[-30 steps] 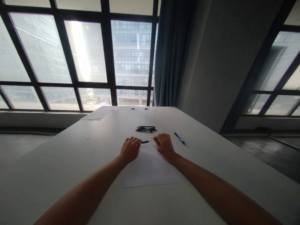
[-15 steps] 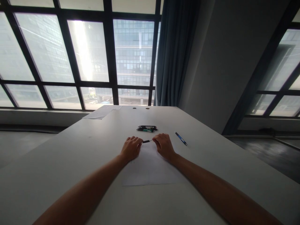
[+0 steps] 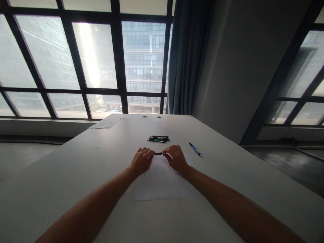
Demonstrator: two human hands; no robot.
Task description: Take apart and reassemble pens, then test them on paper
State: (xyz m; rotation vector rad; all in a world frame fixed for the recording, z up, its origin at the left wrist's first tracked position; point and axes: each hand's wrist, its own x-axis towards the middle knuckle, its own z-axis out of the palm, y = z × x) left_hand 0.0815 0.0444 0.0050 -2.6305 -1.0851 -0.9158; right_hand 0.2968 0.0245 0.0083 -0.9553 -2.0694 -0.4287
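Above a white sheet of paper (image 3: 164, 189), a black pen (image 3: 158, 154) is held level between my two hands. My left hand (image 3: 141, 159) is closed, its thumb and fingers pinching the pen's left end. At the right end, the thumb and fingertips of my right hand (image 3: 177, 159) are pinched together on the pen's tip. Both ends are covered by fingers, so I cannot make out the small parts there. Just beyond my hands lies a small pile of several pens (image 3: 158, 139), dark and green. A blue pen (image 3: 194, 149) rests to the right of my right hand.
All of this is on a long white table (image 3: 106, 189). More paper sheets (image 3: 106, 122) lie at its far left edge. Two dark round discs (image 3: 159, 117) sit near the far end. Windows and a blue curtain (image 3: 186, 60) stand behind the table.
My right hand has moved slightly left, up to the pen's right end. A thin light-coloured piece that showed between the pen and my right fingers is now hidden. My left hand stays nearly still.
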